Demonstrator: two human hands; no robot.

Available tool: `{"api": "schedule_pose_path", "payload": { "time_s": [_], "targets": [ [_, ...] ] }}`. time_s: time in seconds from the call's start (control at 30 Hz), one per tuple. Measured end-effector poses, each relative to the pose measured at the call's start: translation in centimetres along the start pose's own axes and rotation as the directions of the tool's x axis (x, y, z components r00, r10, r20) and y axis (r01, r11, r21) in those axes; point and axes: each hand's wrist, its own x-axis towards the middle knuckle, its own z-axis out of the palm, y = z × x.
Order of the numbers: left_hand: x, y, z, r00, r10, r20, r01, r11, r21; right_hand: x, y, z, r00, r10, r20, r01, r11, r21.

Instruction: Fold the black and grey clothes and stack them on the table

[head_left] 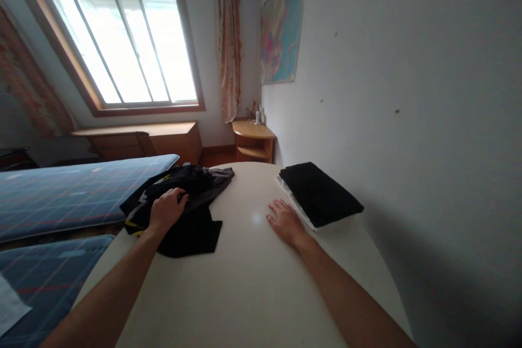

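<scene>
On the left side of the pale table [244, 293] lies a crumpled heap of dark clothes [191, 231], black and grey with some yellow trim. My left hand [166, 211] rests on this heap with its fingers curled into the fabric. A folded stack of black cloth [320, 193] with a white layer under it lies at the right. Just left of that stack, my right hand [285, 222] is flat on the tabletop, fingers spread, holding nothing.
Two plaid blue mattresses [81, 190] border the table on the left. A white wall [408, 65] runs close along the right. Behind stand a wooden desk [171, 130] under the window and a corner shelf [253, 129] with small items on it.
</scene>
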Motion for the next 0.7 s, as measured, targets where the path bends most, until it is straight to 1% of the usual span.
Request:
{"api": "schedule_pose_path", "payload": {
  "time_s": [0.07,0.13,0.2,0.23,0.27,0.33,0.37,0.43,0.5,0.57,0.67,0.7],
  "targets": [
    [-0.4,-0.1,-0.1,0.994,-0.047,-0.097,0.040,0.997,-0.069,0.0,0.0,0.0,1.000,-0.002,0.001,0.002,1.000,-0.002],
    [-0.9,-0.1,-0.2,0.973,-0.044,-0.226,0.022,0.995,-0.101,0.0,0.1,0.1,1.000,-0.006,-0.004,0.006,1.000,-0.006],
    [-1.4,0.0,-0.3,0.942,0.029,-0.335,-0.067,0.992,-0.103,0.0,0.2,0.2,1.000,-0.009,-0.013,0.009,1.000,-0.008],
    [-1.6,0.0,-0.4,0.929,0.078,-0.361,-0.121,0.988,-0.098,0.0,0.3,0.3,1.000,-0.010,-0.017,0.010,1.000,-0.008],
    [-1.9,0.1,-0.5,0.924,0.128,-0.361,-0.171,0.981,-0.091,0.1,0.3,0.3,1.000,-0.010,-0.021,0.010,1.000,-0.008],
    [-2.3,0.3,-0.5,0.936,0.201,-0.290,-0.230,0.971,-0.068,0.1,0.3,0.3,1.000,-0.014,-0.026,0.014,1.000,-0.008],
    [-2.4,0.5,-0.6,0.947,0.206,-0.245,-0.225,0.973,-0.051,0.1,0.3,0.3,1.000,-0.016,-0.024,0.016,1.000,-0.010],
    [-2.3,0.8,-0.8,0.970,0.161,-0.184,-0.166,0.986,-0.013,0.1,0.3,0.3,1.000,-0.016,-0.016,0.016,1.000,-0.014],
    [-2.0,1.1,-1.1,0.983,0.086,-0.161,-0.081,0.996,0.037,0.1,0.3,0.3,1.000,-0.015,-0.010,0.015,1.000,-0.017],
    [-1.6,1.2,-1.3,0.994,0.059,-0.094,-0.048,0.992,0.114,0.2,0.3,0.3,1.000,-0.013,-0.008,0.013,1.000,-0.013],
    [-1.3,1.3,-1.5,0.993,0.101,0.069,-0.114,0.967,0.229,0.2,0.4,0.3,1.000,-0.007,-0.004,0.007,1.000,-0.006],
    [-1.3,1.4,-1.4,0.988,0.117,0.101,-0.139,0.959,0.247,0.2,0.4,0.4,1.000,-0.007,-0.005,0.007,1.000,-0.006]
  ]
}}
